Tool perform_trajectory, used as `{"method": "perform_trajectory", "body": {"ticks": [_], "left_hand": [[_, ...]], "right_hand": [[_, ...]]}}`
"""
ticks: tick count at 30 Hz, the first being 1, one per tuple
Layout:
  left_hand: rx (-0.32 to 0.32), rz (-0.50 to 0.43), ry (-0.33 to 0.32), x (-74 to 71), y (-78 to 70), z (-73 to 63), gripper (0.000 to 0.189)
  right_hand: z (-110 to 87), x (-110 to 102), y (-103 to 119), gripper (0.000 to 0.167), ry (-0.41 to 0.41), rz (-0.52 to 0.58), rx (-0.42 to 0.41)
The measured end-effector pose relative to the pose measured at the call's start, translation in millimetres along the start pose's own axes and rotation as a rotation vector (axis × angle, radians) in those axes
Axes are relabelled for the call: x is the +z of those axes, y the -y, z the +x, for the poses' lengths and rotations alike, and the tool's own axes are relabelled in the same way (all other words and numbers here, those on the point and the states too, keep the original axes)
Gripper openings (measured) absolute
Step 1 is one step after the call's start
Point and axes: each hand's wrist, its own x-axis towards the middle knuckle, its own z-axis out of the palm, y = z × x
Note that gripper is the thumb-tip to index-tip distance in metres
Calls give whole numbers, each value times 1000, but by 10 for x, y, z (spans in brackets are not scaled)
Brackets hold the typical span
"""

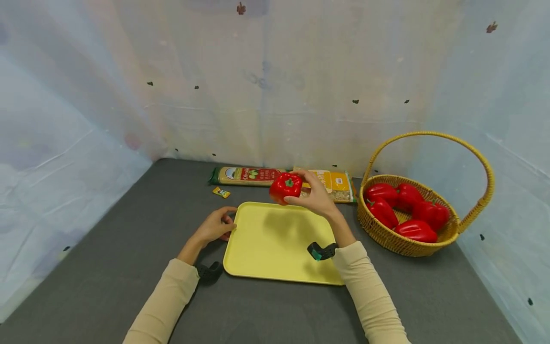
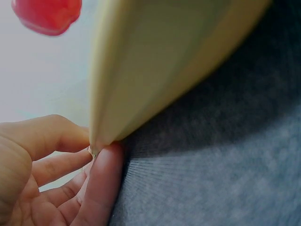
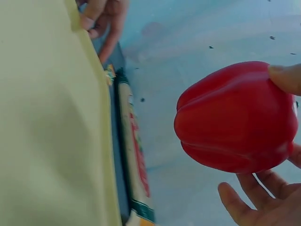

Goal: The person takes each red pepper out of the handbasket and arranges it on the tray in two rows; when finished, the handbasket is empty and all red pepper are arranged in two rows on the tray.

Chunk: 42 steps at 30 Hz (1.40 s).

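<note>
A round basket point(image 1: 382, 235) of woven, honey-coloured strands is standing on the grey tabletop point(image 1: 120, 258), its tall handle arching over five visible red peppers point(image 1: 416, 231), which are lying heaped against one another. To its left, a shallow yellow tray point(image 1: 279, 246) with rounded corners and a raised rim is carrying only soft shadows on its smooth floor. The right hand point(image 1: 317, 197) is holding another glossy, lobed pepper point(image 1: 281, 189) in the air above the tray's far edge, thumb and fingers curving partly closed around it. The left hand point(image 1: 213, 225) is pinching the tray's left rim between thumb and fingers. Behind the tray, a long pasta pack point(image 1: 251, 175), a yellow grain bag point(image 1: 339, 186) and a small sachet point(image 1: 221, 192) are lying flat.
</note>
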Motion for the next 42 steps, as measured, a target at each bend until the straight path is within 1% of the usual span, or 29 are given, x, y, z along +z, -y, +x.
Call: {"method": "perform_trajectory", "body": {"ticks": [4,8,12,14,17,19,22,26,27,28,30,37,42], "left_hand": [[4,10,-5,-6,21,11,53],[7,4,-7,0,19,8,53],[15,-5,-10,11,-2,-1,54],[20,-9,-11,18,2,8,54],[11,-12,-15,19,2,21,54],[7,-13,-14,17,13,37,53],[-3,-5,-12,7,-54,2,51],[-1,-6,-6,6,-42,2,52],[2,-8,-4,8,-26,12,53],[-1,-10,-6,12,23,39,53],[3,-14,-7,19,47,46,53],[-4,-30,-11,30,33,27,51],[0,-35,-7,21,27,21,51]], "right_hand": [[52,171,-49,64,48,18,12],[85,326,-85,68,57,38,54],[81,431,25,71,51,79,77],[72,472,100,68,48,92,84],[61,537,158,66,38,77,112],[65,583,151,65,35,68,125],[119,693,-41,66,7,63,136],[193,838,-285,66,-35,67,133],[198,859,-292,67,-37,69,128],[198,878,-300,67,-38,73,126],[199,911,-320,68,-42,77,129],[204,969,-378,67,-62,74,150],[211,974,-388,65,-68,104,152]]}}
